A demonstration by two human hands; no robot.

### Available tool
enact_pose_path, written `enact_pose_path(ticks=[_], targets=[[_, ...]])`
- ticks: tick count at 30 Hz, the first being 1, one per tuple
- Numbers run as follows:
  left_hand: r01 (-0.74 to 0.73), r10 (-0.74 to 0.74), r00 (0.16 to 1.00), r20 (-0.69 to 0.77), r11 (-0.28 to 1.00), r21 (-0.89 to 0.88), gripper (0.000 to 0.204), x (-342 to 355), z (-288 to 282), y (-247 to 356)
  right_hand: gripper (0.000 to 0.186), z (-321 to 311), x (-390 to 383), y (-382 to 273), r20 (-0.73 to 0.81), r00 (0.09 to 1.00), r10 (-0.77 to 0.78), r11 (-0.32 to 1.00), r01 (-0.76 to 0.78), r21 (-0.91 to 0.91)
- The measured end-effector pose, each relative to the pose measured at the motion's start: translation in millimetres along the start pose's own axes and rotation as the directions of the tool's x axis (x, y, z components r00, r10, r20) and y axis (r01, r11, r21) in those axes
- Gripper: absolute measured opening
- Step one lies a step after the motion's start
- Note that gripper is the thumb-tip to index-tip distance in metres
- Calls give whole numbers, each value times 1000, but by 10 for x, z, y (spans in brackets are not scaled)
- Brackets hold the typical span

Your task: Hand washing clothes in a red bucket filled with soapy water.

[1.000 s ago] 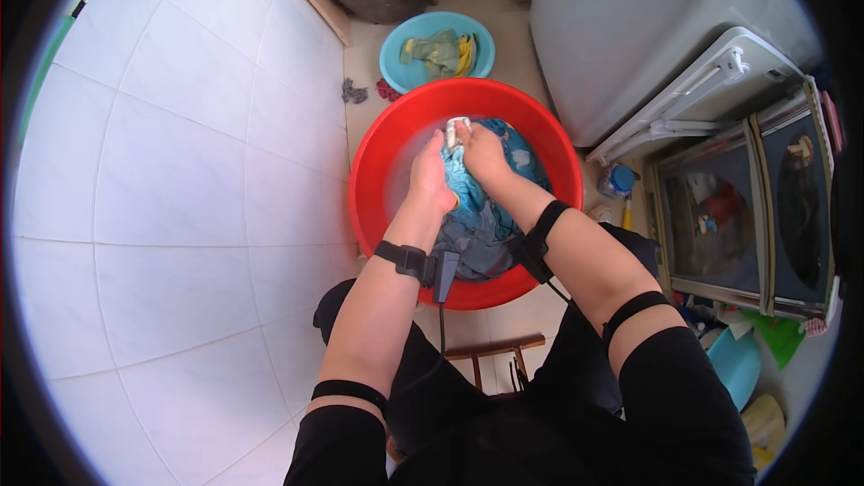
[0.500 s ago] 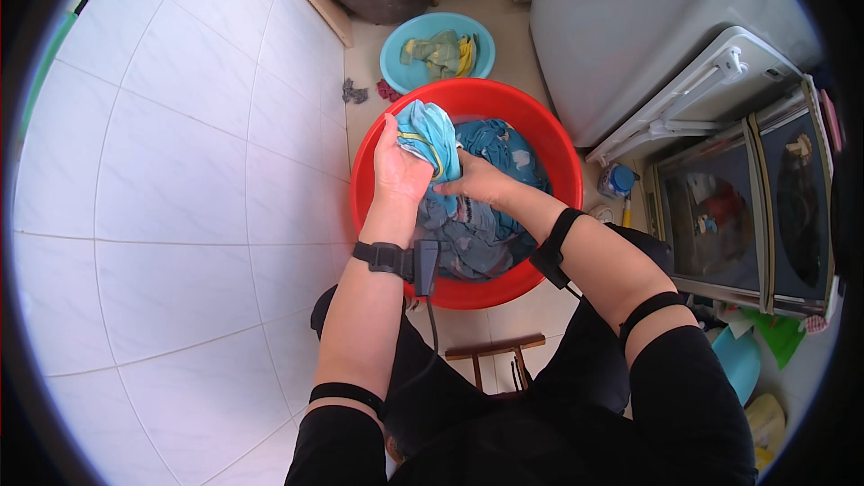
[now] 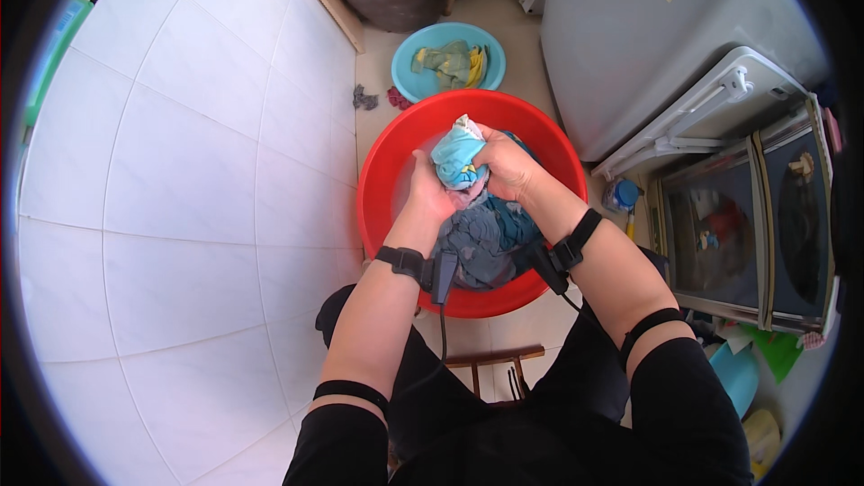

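My right hand (image 3: 504,166) is closed on a bunched light-blue cloth (image 3: 457,151) with white and yellow patches, raised over the red basin (image 3: 383,159). My left hand (image 3: 430,189) is open and loosely cupped at the cloth's lower left, fingers pointing up; whether its palm touches the cloth is hard to tell. Below both hands, a dark blue and grey pile of wet garments (image 3: 479,247) lies in the basin with some cloudy water. Black straps with small devices are on both my forearms.
Behind sits a light-blue basin (image 3: 405,72) holding green and yellow cloth. A tiled wall (image 3: 180,171) is on the left, a grey appliance (image 3: 612,54) and propped glass panels (image 3: 711,225) on the right. A wooden stool (image 3: 495,355) is between my legs.
My hands first moved up-left with the blue cloth turned over in the left, then came back right and closer together. The cloth is now bunched upright in my right hand.
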State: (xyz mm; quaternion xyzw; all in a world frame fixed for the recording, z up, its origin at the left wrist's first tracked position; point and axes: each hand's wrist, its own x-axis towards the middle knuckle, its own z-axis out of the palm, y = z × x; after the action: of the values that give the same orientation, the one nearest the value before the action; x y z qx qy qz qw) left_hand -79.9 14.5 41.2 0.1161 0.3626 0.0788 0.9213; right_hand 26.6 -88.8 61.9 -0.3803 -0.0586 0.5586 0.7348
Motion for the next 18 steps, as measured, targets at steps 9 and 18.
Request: enact_pose_path(ticks=[9, 18], targets=[[-380, 399, 917, 16, 886, -265, 67, 213, 12, 232, 43, -360, 10, -99, 13, 1000, -6, 995, 4, 99], [-340, 340, 940, -5, 940, -19, 57, 406, -303, 1, 29, 191, -33, 487, 281, 720, -635, 151, 473, -868]])
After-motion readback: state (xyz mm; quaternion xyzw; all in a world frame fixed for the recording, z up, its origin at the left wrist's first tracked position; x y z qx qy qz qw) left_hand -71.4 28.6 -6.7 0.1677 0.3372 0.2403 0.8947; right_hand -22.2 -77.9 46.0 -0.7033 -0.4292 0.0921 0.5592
